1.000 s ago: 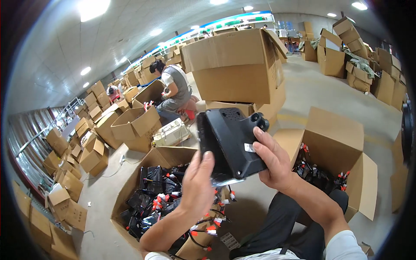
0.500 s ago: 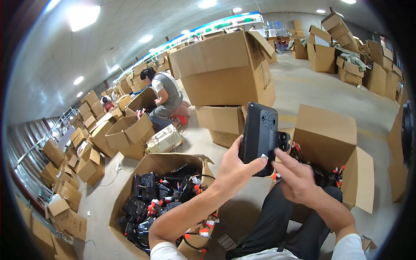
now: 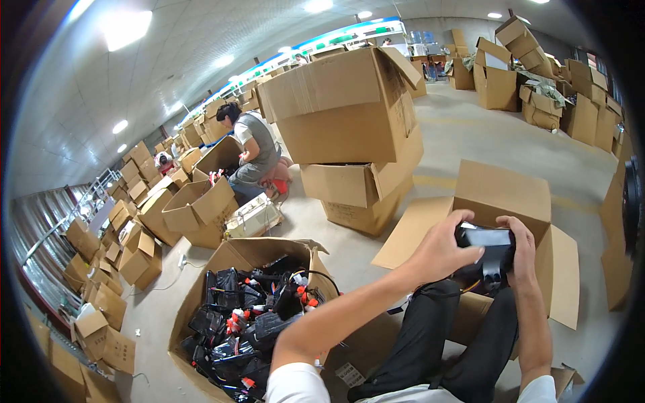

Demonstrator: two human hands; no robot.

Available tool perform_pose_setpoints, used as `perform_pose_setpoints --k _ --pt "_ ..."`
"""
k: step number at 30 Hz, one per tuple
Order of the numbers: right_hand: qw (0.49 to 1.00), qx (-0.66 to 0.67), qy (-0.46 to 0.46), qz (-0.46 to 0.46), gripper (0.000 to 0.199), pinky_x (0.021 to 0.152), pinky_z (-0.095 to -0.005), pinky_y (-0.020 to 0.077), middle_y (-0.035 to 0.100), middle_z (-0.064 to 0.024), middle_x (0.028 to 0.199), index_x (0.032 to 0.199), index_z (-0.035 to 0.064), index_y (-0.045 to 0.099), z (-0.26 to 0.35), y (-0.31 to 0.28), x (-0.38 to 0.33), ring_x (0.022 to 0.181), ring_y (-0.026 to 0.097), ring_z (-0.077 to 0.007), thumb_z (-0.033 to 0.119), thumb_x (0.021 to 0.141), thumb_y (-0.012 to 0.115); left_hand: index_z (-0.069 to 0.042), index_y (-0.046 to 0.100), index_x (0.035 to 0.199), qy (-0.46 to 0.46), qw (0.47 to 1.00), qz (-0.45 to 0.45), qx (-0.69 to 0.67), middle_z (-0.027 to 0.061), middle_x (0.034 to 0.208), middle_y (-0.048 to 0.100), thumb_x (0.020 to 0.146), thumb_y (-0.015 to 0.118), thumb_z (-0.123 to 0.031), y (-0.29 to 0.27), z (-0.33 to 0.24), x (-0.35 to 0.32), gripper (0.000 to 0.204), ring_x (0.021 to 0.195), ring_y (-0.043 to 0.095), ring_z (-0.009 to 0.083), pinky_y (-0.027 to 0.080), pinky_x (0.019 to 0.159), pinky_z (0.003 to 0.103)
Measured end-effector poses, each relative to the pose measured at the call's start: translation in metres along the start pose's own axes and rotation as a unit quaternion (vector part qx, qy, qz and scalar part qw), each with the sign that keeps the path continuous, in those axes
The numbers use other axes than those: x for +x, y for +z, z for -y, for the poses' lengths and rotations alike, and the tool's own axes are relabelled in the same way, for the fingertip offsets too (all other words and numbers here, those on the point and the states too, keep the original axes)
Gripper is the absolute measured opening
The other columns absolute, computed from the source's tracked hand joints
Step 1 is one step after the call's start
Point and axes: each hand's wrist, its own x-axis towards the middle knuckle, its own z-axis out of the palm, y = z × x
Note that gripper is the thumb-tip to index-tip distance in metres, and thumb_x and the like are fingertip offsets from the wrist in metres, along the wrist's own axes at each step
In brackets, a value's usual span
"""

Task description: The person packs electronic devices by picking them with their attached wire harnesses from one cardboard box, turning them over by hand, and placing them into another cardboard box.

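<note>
Both hands grip a black box-shaped pack (image 3: 496,260) with a pale glossy patch on top, above my knees and in front of the open carton on the right (image 3: 502,188). My left hand (image 3: 443,247) closes on its left side, thumb across the near face. Fingers of my right hand (image 3: 523,250) wrap round its right side. Thin coloured wires (image 3: 472,287) show beneath it. Motion blurs part of the pack, and I cannot make out its exact kind. The carton on the left (image 3: 185,312) holds several black wrapped packs (image 3: 232,329) with red and white connectors.
Two stacked cartons (image 3: 329,114) stand ahead. Left of them a person (image 3: 254,148) sits among open cartons, near a pale boxy device (image 3: 254,216) on the floor. More cartons (image 3: 497,84) are piled at the far right. A dark round object (image 3: 631,205) sits at the right edge.
Both hands have moved right and down from in front of the stacked cartons. The upright black object in my left hand is now lower and turned, with both hands round it.
</note>
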Motion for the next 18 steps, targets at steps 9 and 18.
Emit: perform_pose_setpoints --k 9,18 --pt "0.995 0.009 0.098 -0.014 0.044 0.096 -0.0296 0.0444 0.066 -0.0100 0.106 0.112 -0.0013 0.066 -0.042 -0.067 -0.037 0.103 0.060 -0.0184 0.036 0.105 0.045 0.002 0.052 0.133 -0.077 0.971 -0.153 -0.166 0.0170 0.121 0.062 0.085 0.077 -0.031 0.079 0.074 -0.004 0.064 0.110 0.061 0.0226 0.047 0.096 0.034" --pt "0.949 0.078 0.290 -0.092 0.064 0.103 -0.0349 0.0442 0.061 -0.0120 0.131 0.135 0.0016 0.058 -0.178 -0.197 -0.142 0.120 0.058 -0.0218 0.054 0.105 0.037 -0.002 0.054 0.132 -0.096 0.926 -0.197 -0.308 0.0051 0.110 0.061 0.087 0.079 -0.030 0.098 0.131 -0.012 0.058 0.099 0.059 0.0110 0.050 0.087 0.025"
